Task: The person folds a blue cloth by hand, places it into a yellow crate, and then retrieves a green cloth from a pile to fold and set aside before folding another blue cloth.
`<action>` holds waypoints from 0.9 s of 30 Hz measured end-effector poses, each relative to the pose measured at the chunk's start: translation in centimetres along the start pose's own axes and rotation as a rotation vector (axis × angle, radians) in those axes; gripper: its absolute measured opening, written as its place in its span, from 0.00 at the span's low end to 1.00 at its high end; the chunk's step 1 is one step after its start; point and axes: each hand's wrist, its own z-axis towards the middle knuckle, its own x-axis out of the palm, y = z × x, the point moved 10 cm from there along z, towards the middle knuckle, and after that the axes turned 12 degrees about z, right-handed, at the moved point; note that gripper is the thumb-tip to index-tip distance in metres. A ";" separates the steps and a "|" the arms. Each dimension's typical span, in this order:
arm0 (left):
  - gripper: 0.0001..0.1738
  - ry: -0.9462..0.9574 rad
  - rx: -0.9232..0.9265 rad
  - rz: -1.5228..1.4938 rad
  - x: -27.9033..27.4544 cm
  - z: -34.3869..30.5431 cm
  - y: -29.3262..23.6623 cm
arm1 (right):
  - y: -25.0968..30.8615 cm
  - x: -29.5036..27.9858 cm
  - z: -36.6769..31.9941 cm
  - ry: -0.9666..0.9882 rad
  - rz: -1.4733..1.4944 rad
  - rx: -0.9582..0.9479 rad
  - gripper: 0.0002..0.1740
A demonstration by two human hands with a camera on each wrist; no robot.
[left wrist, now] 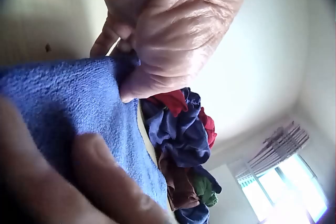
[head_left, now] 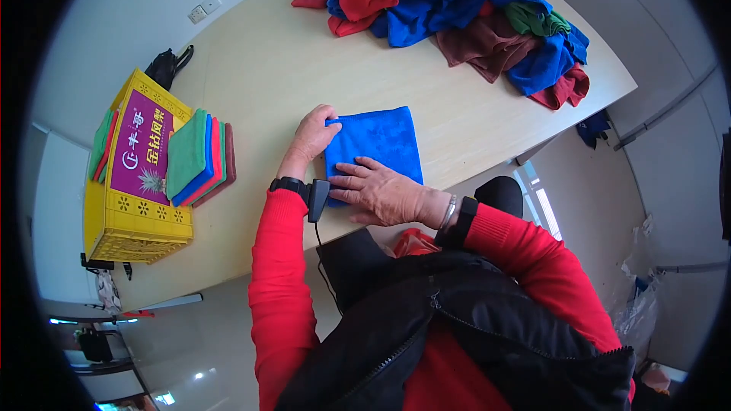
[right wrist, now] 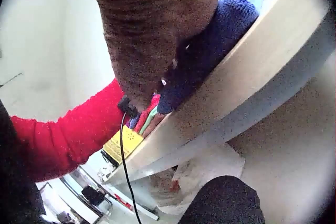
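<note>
A blue cloth [head_left: 381,141], folded into a rough square, lies near the table's front edge in the head view. My left hand [head_left: 311,134] pinches its far left corner between thumb and fingers; the left wrist view shows that hand [left wrist: 173,29] gripping the edge of the blue cloth [left wrist: 79,92]. Across the near part of the cloth, my right hand [head_left: 384,193] rests flat with its fingers spread. In the right wrist view my right hand [right wrist: 157,35] covers part of the cloth [right wrist: 233,16], and its fingertips are hidden.
A heap of crumpled blue, red, brown and green cloths [head_left: 442,0] covers the table's far side. At the left stands a yellow crate [head_left: 141,217] with a purple label, folded cloths [head_left: 190,156] stacked against it. A black item [head_left: 164,68] lies behind the crate.
</note>
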 end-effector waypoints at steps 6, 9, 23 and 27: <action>0.11 0.035 -0.022 -0.055 0.1 -0.7 0.4 | -8.9 -7.1 -0.8 -0.345 0.186 0.433 0.17; 0.09 0.028 -0.042 -0.051 -0.7 -0.4 -0.3 | -11.5 -9.5 -0.1 -0.446 -0.072 0.329 0.16; 0.14 0.037 -0.077 -0.108 0.0 -0.9 0.8 | -15.0 -8.5 -0.3 -0.237 -0.082 0.446 0.06; 0.13 0.015 -0.056 -0.058 0.1 -1.1 0.5 | -15.7 -8.7 -0.7 -0.302 -0.069 0.450 0.04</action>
